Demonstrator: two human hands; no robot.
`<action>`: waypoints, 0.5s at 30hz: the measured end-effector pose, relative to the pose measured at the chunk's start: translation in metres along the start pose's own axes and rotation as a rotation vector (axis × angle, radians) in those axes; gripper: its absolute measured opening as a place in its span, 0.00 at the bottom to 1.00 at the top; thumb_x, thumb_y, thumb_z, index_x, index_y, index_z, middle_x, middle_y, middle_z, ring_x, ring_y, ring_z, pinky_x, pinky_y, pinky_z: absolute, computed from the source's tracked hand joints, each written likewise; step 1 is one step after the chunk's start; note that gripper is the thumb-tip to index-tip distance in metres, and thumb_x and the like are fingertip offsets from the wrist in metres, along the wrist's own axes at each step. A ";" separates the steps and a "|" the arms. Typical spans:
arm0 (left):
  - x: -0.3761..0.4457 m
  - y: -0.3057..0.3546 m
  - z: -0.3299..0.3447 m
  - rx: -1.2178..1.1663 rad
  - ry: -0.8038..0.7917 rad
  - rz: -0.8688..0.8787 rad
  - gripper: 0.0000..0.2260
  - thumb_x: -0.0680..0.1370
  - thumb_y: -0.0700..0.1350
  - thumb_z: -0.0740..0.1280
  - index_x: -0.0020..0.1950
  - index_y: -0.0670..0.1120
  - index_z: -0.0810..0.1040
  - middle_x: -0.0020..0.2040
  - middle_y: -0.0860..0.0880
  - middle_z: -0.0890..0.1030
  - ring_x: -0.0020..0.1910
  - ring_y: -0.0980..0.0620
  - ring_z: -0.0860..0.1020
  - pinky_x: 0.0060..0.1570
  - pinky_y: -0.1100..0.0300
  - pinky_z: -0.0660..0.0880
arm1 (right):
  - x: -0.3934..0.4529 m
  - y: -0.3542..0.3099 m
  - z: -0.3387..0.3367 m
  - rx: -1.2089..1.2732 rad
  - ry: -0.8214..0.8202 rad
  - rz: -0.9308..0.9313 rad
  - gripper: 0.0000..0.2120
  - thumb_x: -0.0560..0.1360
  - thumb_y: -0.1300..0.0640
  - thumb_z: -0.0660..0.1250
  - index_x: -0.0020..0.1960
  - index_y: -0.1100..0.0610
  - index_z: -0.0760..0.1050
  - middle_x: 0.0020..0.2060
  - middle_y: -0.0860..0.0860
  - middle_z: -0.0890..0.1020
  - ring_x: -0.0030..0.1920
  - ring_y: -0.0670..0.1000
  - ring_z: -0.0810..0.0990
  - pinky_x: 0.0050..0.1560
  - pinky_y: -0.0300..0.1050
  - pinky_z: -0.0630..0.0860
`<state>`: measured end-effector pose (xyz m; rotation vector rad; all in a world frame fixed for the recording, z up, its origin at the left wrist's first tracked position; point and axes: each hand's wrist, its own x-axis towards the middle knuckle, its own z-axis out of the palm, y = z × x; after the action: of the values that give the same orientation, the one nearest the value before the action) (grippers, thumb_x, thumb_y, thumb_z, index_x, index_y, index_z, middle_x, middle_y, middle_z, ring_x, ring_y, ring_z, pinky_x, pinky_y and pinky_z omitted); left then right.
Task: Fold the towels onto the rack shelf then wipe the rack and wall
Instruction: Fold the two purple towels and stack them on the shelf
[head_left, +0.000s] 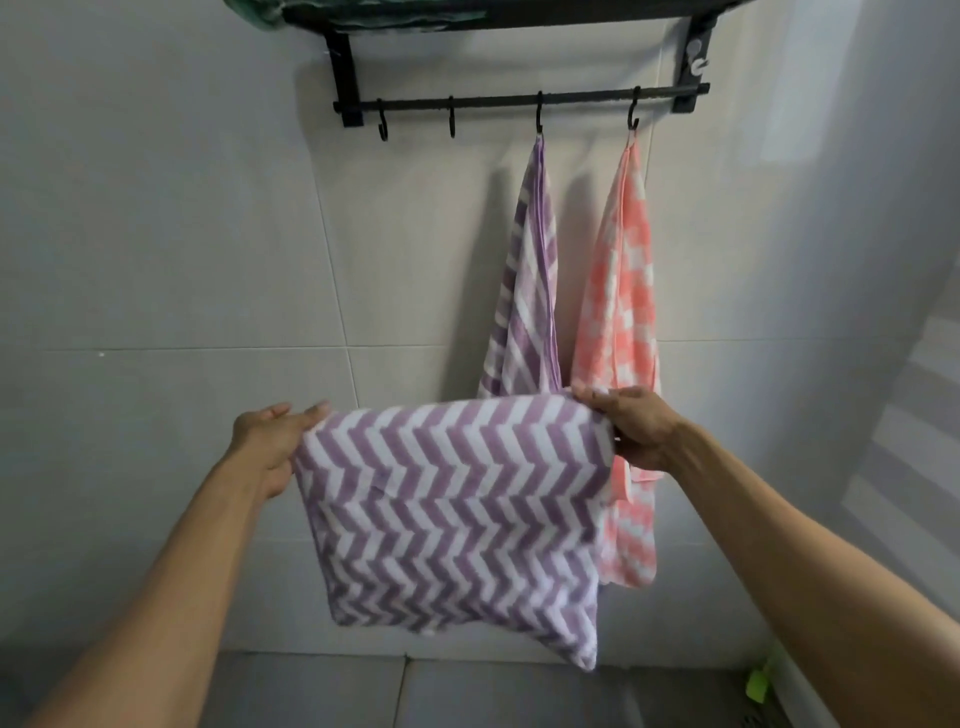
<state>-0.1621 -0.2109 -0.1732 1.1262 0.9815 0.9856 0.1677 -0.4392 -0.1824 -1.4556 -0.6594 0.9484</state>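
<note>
Hands hold a purple zigzag towel stretched between them at the centre of the frame, in front of a tiled wall. At left, the left hand pinches one top corner; at right, the right hand grips the other. The towel looks already folded in half, soft, light and limp, so it is best held by corners or the top edge. Above, a black rack crosses the upper frame. At right, a purple striped towel and a pink checked towel hang from hooks.
</note>
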 end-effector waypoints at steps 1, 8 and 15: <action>0.002 0.005 0.003 -0.038 0.002 0.039 0.36 0.72 0.39 0.77 0.76 0.39 0.65 0.64 0.40 0.76 0.47 0.47 0.81 0.58 0.51 0.76 | 0.000 -0.005 0.001 0.015 -0.002 -0.009 0.40 0.57 0.42 0.83 0.59 0.66 0.81 0.55 0.57 0.86 0.55 0.58 0.85 0.51 0.50 0.83; 0.000 0.018 0.004 0.113 0.023 0.046 0.39 0.62 0.40 0.83 0.71 0.41 0.71 0.64 0.37 0.79 0.56 0.41 0.81 0.61 0.45 0.78 | -0.001 -0.028 0.009 -0.022 0.159 -0.086 0.34 0.59 0.50 0.83 0.56 0.70 0.79 0.55 0.61 0.85 0.51 0.58 0.86 0.44 0.47 0.84; -0.002 0.027 0.011 0.149 -0.023 0.080 0.26 0.65 0.40 0.81 0.61 0.40 0.80 0.56 0.40 0.83 0.48 0.46 0.83 0.54 0.52 0.80 | -0.005 -0.047 0.012 0.059 0.068 -0.136 0.20 0.70 0.59 0.77 0.59 0.60 0.75 0.55 0.58 0.81 0.50 0.54 0.83 0.51 0.52 0.84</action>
<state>-0.1556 -0.2111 -0.1452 1.3071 1.0105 0.9735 0.1615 -0.4314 -0.1344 -1.3672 -0.6664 0.8033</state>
